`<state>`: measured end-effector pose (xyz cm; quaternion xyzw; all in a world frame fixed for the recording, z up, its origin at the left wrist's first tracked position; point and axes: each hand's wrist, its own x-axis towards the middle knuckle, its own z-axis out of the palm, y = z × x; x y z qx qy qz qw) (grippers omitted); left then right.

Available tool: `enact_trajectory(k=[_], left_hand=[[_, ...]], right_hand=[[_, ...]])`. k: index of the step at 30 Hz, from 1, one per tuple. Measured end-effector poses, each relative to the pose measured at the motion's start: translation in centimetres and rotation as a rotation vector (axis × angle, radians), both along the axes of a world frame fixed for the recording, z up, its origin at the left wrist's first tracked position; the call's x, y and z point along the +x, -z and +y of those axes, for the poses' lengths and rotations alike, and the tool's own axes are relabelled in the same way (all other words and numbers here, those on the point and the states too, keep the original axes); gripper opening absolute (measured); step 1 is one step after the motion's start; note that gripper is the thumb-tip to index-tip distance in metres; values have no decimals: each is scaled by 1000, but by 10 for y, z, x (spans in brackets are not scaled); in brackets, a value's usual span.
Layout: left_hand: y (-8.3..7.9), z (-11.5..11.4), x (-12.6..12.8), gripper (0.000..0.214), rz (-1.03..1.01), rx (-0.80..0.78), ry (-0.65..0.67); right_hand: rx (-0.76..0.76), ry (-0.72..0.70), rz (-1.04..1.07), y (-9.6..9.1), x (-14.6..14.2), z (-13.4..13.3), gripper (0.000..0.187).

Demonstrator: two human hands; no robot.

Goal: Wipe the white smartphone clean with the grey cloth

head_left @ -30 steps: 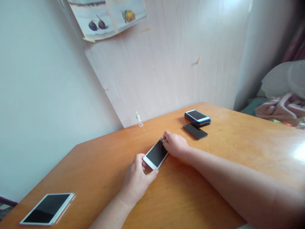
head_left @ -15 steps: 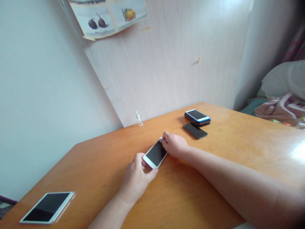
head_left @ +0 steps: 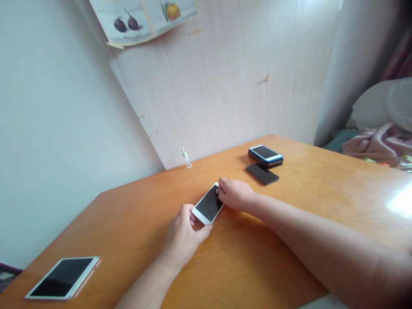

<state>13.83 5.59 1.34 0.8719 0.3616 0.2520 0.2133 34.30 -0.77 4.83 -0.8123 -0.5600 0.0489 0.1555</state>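
Note:
A white smartphone (head_left: 209, 205) with a dark screen lies at a slant in the middle of the wooden table. Its near end is gripped by my left hand (head_left: 183, 234), with the thumb along one edge and the fingers at the other. My right hand (head_left: 236, 194) is closed at the phone's far end. Between its fingertips, against the screen, shows a small whitish piece (head_left: 218, 191), too small to identify. The palm and curled fingers hide the phone's far right corner.
A white tablet (head_left: 62, 278) lies at the table's (head_left: 128, 227) left. Back right, a black phone (head_left: 262, 174) lies beside stacked phones (head_left: 265, 155), the top one white-fronted. A small clear pump bottle (head_left: 186, 159) stands near the wall board (head_left: 225, 94).
My right hand has shifted slightly at the phone's far end, baring a little more of the screen's corner. The left hand keeps its grip. The camera view has moved a little.

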Motion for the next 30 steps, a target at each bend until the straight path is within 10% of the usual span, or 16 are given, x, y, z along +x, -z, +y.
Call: enact_trajectory(k=[5, 12, 19, 26, 30], left_hand=[[-1, 2, -1, 44, -10, -67, 19], [1, 3, -1, 42, -20, -16, 6], [4, 7, -2, 43, -28, -103, 44], [2, 5, -2, 44, -5, -13, 0], [3, 6, -2, 43, -16, -54, 26]], right_hand=[[-20, -373, 16, 1, -25, -11, 19], [-72, -5, -60, -4, 10, 0, 25], [-76, -407, 21, -1, -29, -14, 21], [-71, -10, -36, -2, 6, -1, 25], [-38, -175, -25, 2, -12, -6, 23]])
